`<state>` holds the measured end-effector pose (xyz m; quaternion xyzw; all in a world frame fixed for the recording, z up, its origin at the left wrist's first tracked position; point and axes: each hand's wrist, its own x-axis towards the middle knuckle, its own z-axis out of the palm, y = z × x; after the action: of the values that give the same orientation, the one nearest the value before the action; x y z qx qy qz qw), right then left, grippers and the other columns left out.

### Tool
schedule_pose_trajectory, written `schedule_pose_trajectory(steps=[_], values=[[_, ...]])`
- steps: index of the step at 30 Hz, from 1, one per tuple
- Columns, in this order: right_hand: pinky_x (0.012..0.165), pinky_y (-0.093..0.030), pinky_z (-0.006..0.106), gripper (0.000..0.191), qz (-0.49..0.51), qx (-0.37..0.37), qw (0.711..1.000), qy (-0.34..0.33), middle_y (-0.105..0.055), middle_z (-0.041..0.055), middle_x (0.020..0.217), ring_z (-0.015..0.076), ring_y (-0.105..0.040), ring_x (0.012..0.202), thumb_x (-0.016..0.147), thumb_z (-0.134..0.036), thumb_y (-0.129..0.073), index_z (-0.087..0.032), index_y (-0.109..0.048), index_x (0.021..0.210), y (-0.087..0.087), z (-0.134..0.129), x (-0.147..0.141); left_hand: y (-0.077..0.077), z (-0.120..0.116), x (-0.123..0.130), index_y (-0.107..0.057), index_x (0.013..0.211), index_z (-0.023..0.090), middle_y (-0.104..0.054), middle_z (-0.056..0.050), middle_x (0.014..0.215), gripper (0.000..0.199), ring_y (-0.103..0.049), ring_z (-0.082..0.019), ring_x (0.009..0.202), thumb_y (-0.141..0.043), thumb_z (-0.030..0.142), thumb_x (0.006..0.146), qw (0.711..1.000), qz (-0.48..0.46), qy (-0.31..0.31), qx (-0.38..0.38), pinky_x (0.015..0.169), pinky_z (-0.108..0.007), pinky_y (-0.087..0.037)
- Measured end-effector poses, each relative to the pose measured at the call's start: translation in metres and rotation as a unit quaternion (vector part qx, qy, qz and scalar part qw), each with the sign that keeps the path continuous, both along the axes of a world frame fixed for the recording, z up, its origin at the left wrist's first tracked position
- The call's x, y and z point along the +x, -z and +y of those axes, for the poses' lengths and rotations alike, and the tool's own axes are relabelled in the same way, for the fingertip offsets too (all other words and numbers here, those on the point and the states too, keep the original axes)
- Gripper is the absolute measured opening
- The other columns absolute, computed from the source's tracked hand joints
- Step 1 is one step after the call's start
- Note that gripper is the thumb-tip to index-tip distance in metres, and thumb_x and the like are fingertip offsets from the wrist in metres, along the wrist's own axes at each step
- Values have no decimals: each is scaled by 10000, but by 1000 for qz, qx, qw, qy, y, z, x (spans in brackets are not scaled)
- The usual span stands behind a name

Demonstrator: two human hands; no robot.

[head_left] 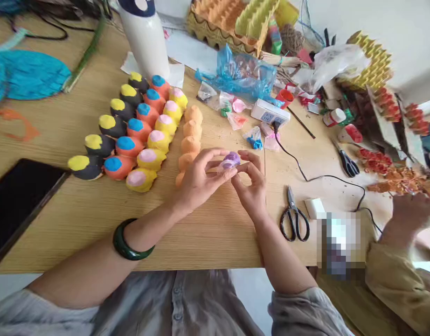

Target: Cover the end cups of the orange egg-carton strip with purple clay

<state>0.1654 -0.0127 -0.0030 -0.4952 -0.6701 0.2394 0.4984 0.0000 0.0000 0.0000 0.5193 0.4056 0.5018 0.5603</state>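
Over the table, my left hand [206, 177] grips a small lump of purple modelling clay [232, 158] wrapped in clear plastic. My right hand [250, 183] is closed in a pinch at the right side of that wrapped lump; its exact hold on the plastic is partly hidden. Just left of my hands runs a row of plain orange egg-cup shapes [191, 145]. Beyond it stand rows of coated shapes: yellow ones with pink tops [158, 141], orange-red ones with blue tops [134, 132], and black ones with yellow tops [112, 125].
Black-handled scissors [294, 217] lie right of my hands. A power strip [270, 112] trails a black cable. Small clay packets [254, 137] and a blue plastic bag [245, 70] lie behind. A white bottle [145, 42] stands back left; a phone-like black slab [26, 200] lies left. Another person's arm [393, 261] is at right.
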Motion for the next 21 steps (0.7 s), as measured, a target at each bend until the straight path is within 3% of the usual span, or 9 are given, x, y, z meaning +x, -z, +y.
schedule_pose_trajectory(steps=[4, 8, 11, 14, 17, 21], values=[[1132, -543, 540, 130, 73, -71, 995, -17, -660, 92, 1438, 287, -630, 1343, 909, -290, -769, -246, -688, 817, 0, 2, 2, 5, 4, -4, -771, 1150, 169, -776, -130, 1262, 263, -775, -252, 1176, -764, 314, 931, 997, 52, -15, 56, 1017, -385, -673], [1121, -556, 528, 211, 210, -158, 964, -36, -610, 43, 1563, 300, -617, 1382, 871, -340, -791, -240, -650, 750, 0, 5, 5, 9, 9, -9, -830, 1085, 178, -758, -114, 1174, 221, -773, -243, 1118, -766, 288, 904, 992, 87, -36, 88, 962, -377, -693], [1126, -551, 527, 207, 267, -210, 939, -45, -655, 51, 1506, 308, -610, 1394, 847, -372, -799, -241, -664, 762, 1, 9, 6, 7, 10, -9, -851, 1061, 195, -769, -100, 1147, 214, -764, -241, 1126, -790, 315, 895, 993, 78, -31, 82, 984, -380, -683], [1089, -566, 499, 183, 283, -231, 931, -27, -700, 78, 1397, 309, -604, 1388, 824, -365, -803, -233, -683, 783, 1, 11, 7, -2, 7, -6, -850, 1027, 198, -791, -91, 1196, 233, -749, -260, 1203, -835, 371, 871, 998, 25, -32, 47, 1025, -381, -666], [1058, -577, 475, 184, 283, -212, 935, -23, -700, 83, 1383, 294, -635, 1325, 821, -363, -803, -225, -683, 802, 0, 11, 7, -12, 5, -4, -826, 1134, 205, -807, -89, 1260, 326, -779, -271, 1159, -757, 462, 945, 996, -63, -23, -53, 864, -350, -704], [1063, -577, 467, 190, 254, -174, 950, -49, -704, 84, 1373, 279, -658, 1288, 877, -366, -770, -223, -662, 813, 0, 10, 7, -19, 6, -6, -824, 1030, 165, -842, -92, 1087, 357, -806, -280, 1018, -791, 497, 903, 986, -95, 29, -135, 772, -345, -706]])
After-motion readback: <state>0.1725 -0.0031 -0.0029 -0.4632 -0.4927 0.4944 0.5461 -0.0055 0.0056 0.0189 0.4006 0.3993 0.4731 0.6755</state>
